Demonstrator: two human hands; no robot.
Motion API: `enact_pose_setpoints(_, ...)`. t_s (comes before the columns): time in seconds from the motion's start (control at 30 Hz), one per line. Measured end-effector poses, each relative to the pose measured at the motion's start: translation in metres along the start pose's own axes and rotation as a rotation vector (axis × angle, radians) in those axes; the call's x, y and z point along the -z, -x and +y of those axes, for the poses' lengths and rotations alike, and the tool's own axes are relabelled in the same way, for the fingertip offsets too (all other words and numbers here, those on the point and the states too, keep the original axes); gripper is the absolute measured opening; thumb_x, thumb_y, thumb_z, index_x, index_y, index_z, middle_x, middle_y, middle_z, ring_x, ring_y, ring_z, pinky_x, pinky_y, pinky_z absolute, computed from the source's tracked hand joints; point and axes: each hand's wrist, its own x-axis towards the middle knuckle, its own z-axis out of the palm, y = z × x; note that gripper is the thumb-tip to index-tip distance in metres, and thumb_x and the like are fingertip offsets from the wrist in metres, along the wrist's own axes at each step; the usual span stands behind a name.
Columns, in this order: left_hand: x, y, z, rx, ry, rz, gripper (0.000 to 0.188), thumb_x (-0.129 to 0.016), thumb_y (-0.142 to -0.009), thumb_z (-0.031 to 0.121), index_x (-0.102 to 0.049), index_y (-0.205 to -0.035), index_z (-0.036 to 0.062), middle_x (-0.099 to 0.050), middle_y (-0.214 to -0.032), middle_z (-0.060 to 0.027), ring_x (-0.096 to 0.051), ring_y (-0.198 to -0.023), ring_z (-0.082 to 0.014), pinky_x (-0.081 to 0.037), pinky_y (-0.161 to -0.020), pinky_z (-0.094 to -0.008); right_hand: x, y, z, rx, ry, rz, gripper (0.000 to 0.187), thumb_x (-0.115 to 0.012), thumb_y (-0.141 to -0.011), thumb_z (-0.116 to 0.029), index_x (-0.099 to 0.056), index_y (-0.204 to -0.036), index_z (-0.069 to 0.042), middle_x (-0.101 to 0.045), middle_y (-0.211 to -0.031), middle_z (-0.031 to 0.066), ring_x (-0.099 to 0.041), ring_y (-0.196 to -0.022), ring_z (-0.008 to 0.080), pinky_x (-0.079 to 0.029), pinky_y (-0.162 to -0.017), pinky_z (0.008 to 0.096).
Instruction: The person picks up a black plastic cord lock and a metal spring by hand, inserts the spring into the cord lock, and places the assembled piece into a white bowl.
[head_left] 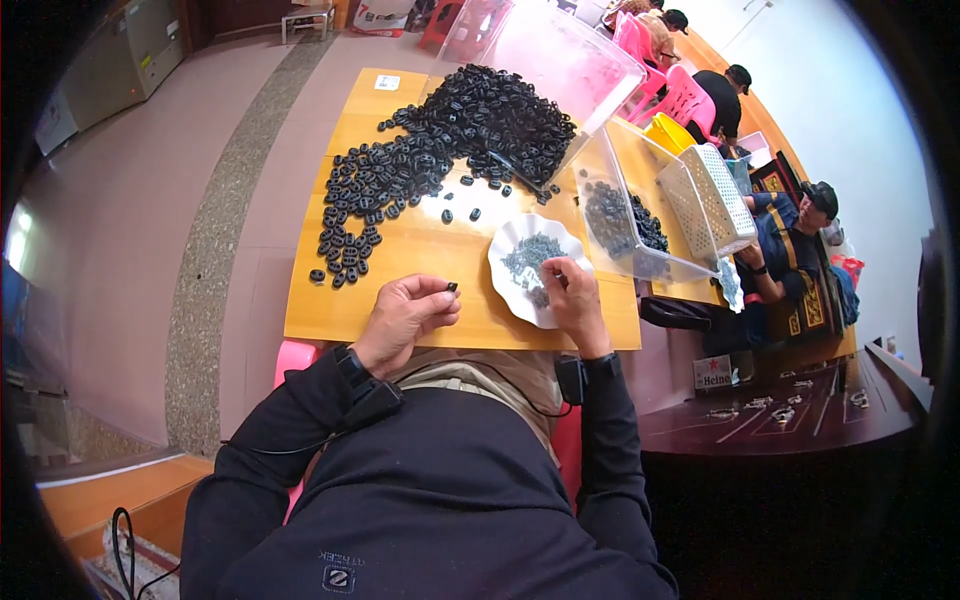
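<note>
My left hand (405, 322) is closed over the front of the table, with a small black plastic piece (452, 287) pinched between thumb and forefinger. My right hand (578, 303) reaches over a white wavy-rimmed dish (512, 302), its fingertips pinched together. Whatever those fingers hold is too small to make out. Many tiny grey metal parts (533, 255), perhaps springs, lie in the dish. Beyond my hands is a large heap of black two-holed plastic pieces (500, 118), thinning into a loose spread (355, 195) on the left.
A large clear bin (600, 75) lies tipped behind the heap on the wooden table (330, 310). Right of the dish stands a clear box (655, 268) holding black pieces, then a white perforated basket (718, 200). A person (790, 240) sits at the right; others sit farther back.
</note>
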Motion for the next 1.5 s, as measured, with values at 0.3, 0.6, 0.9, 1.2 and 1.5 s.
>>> enact_pose_setpoints(0.3,0.001,-0.002,-0.002,-0.007,-0.055,-0.023,0.007,-0.065,-0.088,0.004,-0.06,-0.093,0.0025,-0.065,-0.084,-0.0046,-0.065,-0.076,-0.0116,-0.057,-0.07,-0.0254,-0.008,0.003,0.005,-0.128,-0.241,-0.005,0.011,-0.064,-0.089,-0.003,-0.061,-0.099,0.001,-0.06,-0.076,-0.0019,-0.053,-0.066,0.003,-0.044,-0.058,0.0192)
enact_pose_setpoints(0.6,0.001,-0.002,-0.001,0.009,-0.094,-0.073,0.007,-0.063,-0.09,0.005,-0.058,-0.094,0.0046,-0.065,-0.087,-0.005,-0.066,-0.078,-0.0129,-0.058,-0.072,-0.0281,-0.006,0.003,-0.001,-0.227,-0.413,-0.03,0.008,-0.062,-0.091,-0.006,-0.06,-0.097,-0.001,-0.057,-0.074,-0.0026,-0.05,-0.06,0.0031,-0.041,-0.052,0.0187)
enact_pose_setpoints(0.9,0.0,-0.002,-0.001,0.027,-0.123,-0.109,0.006,-0.063,-0.091,0.006,-0.058,-0.095,0.0034,-0.065,-0.089,-0.0059,-0.066,-0.08,-0.0138,-0.058,-0.074,-0.0295,-0.005,0.003,-0.004,-0.239,-0.515,-0.024,0.013,-0.06,-0.093,-0.008,-0.058,-0.102,0.001,-0.058,-0.076,-0.0003,-0.05,-0.057,0.0042,-0.042,-0.048,0.0189)
enact_pose_setpoints(1.2,0.002,-0.002,-0.006,-0.042,-0.087,-0.037,0.004,-0.061,-0.089,0.001,-0.057,-0.09,0.0014,-0.065,-0.094,-0.0106,-0.066,-0.082,-0.0163,-0.057,-0.076,-0.0298,-0.009,0.004,-0.003,-0.256,-0.564,-0.01,0.015,-0.064,-0.089,-0.002,-0.059,-0.103,0.001,-0.06,-0.077,0.0007,-0.055,-0.061,0.0058,-0.047,-0.05,0.0201)
enact_pose_setpoints(1.5,0.003,-0.003,-0.006,-0.028,-0.147,-0.093,0.006,-0.065,-0.086,-0.001,-0.059,-0.086,0.0008,-0.066,-0.089,-0.0112,-0.066,-0.078,-0.0158,-0.058,-0.074,-0.03,-0.013,0.006,-0.001,-0.284,-0.619,-0.021,0.016,-0.064,-0.088,0.0,-0.059,-0.103,0.0,-0.063,-0.08,0.0017,-0.059,-0.066,0.0061,-0.051,-0.055,0.021)
